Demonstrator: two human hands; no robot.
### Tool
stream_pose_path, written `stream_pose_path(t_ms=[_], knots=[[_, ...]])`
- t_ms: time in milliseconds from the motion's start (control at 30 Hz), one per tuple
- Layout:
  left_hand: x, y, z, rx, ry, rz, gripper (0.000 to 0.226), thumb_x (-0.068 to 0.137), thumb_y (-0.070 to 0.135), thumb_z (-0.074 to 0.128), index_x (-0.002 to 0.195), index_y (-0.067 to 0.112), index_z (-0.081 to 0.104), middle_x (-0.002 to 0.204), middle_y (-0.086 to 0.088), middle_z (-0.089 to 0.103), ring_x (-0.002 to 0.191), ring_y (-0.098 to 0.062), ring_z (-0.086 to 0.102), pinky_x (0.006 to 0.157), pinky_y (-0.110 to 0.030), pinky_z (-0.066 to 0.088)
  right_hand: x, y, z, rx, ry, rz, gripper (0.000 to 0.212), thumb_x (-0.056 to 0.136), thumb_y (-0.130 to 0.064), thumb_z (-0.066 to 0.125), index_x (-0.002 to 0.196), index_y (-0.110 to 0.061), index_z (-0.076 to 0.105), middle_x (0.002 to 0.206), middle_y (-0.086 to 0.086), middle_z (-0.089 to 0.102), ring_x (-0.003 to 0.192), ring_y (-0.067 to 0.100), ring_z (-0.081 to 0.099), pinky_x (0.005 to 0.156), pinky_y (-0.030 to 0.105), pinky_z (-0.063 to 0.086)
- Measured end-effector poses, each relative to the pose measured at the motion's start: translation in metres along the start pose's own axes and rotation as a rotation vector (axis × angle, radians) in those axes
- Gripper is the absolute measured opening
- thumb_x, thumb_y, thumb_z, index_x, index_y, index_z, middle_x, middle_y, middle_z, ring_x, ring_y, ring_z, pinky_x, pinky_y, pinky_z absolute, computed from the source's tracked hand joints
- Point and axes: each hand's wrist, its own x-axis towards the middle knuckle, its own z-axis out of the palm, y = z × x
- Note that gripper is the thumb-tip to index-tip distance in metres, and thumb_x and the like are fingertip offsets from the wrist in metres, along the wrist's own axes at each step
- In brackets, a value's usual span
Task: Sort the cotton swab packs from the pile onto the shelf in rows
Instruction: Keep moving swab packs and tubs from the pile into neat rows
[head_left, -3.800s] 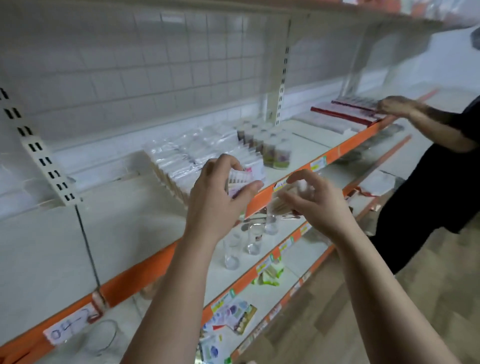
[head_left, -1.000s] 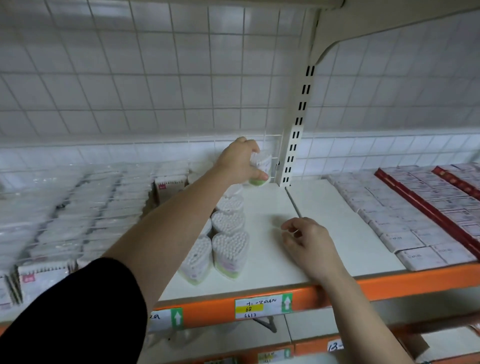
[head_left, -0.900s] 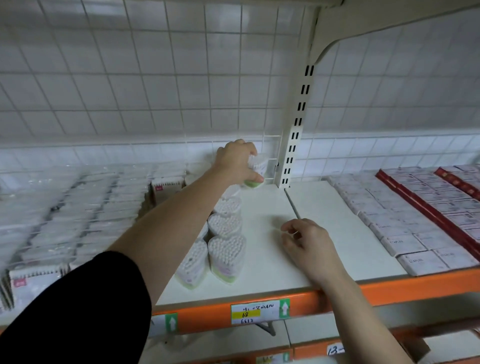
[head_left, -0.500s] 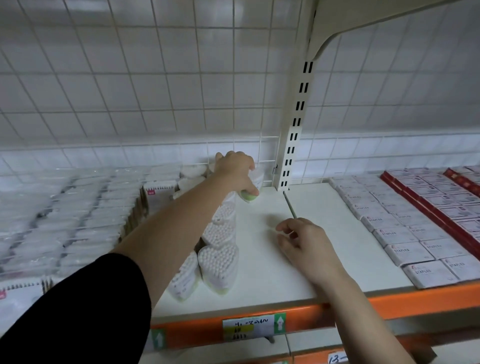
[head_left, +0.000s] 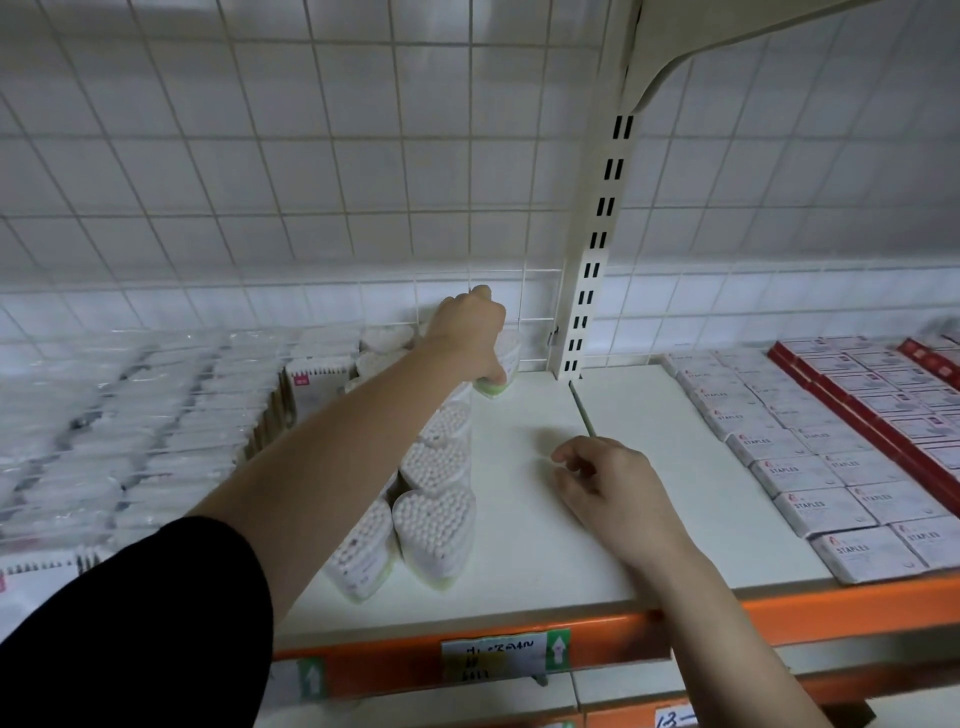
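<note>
Two hands working over white shelf. Left hand gripping heart-shaped swab pack from above, green base sitting at shelf surface. Row of heart packs standing beneath left forearm. Right hand resting on shelf, fingers loosely bent, grasping nothing. Staple boxes lying to its right.

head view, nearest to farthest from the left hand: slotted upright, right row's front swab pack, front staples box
1. slotted upright, just right of the left hand, which grips the back swab pack.
2. right row's front swab pack, by the shelf's front edge.
3. front staples box, far right front.
</note>
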Motion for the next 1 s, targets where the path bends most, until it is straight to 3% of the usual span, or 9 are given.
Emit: stream_pose_path(t_ms=[267,1000], knots=[[0.001,-0.005,0.001,0.032,0.054,-0.001,0.062,0.063,0.046,0.079,0.112,0.016,0.057,0.11,-0.003,0.057,0.104,-0.023,0.052,0.09,-0.033,0.039,-0.001,-0.002,0.001,-0.003,0.002,-0.001,0.014,0.085,-0.021,0.061,0.098,-0.021,0.066,0.083,-0.003,0.062,0.076,0.014,0.055,0.072,0.031,0.047],[-0.002,-0.014,0.01,-0.24,0.095,0.043,0.038,0.074,0.035,0.073,0.108,0.019,0.065,0.104,0.002,0.057,0.097,-0.019,0.053,0.076,-0.03,0.045,-0.004,-0.002,0.0,-0.002,0.008,-0.037,0.012,0.085,-0.02,0.061,0.096,-0.021,0.066,0.078,-0.004,0.061,0.071,0.013,0.053,0.068,0.028,0.045]])
